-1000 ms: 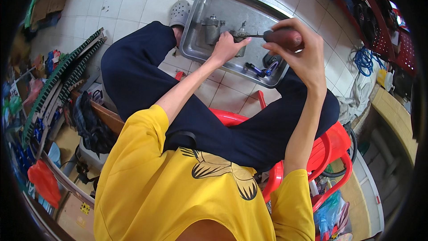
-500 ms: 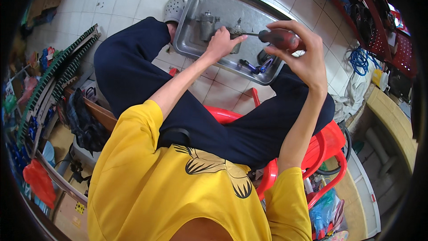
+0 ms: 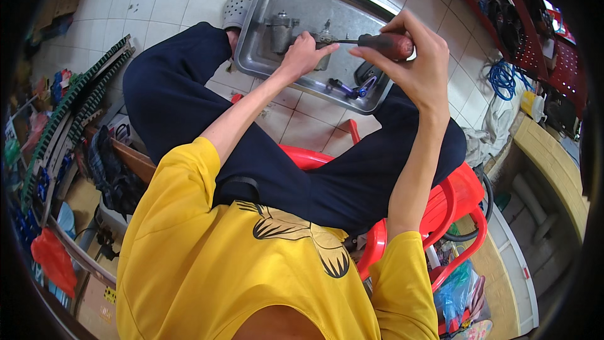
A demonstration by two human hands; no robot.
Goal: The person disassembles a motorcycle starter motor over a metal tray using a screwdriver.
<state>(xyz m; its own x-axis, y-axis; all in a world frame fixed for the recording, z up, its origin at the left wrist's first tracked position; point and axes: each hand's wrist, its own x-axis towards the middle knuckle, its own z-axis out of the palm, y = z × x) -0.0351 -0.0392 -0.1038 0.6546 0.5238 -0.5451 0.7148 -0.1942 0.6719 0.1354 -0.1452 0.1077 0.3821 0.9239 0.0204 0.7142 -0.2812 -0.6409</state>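
A metal tray point(image 3: 250, 34) on the floor before me holds a grey cylindrical metal part point(image 3: 280, 38) and a second metal fitting with an upright stem point(image 3: 326, 36). My left hand point(image 3: 301, 56) grips the second fitting, its fingertips partly hidden. My right hand point(image 3: 420, 66) holds a screwdriver point(image 3: 391, 46) by its red-and-black handle, thumb and fingers around it. The shaft points left into the fitting; where the tip meets it is too small to make out. Lower in the tray lie a blue-and-silver tool point(image 3: 352, 91) and a dark piece point(image 3: 366, 72).
A red plastic chair point(image 3: 464, 192) is under me. A red perforated rack point(image 3: 560, 79), coiled blue rope point(image 3: 502, 79) and white cloth point(image 3: 491, 138) are at right. Long green-black slatted strips point(image 3: 75, 107) and clutter lie at left. My clog point(image 3: 236, 9) rests beside the tray.
The view has shifted, so the scene sits a little differently in the picture. My right fingers have shifted slightly on the screwdriver handle; my left hand stays on the fitting.
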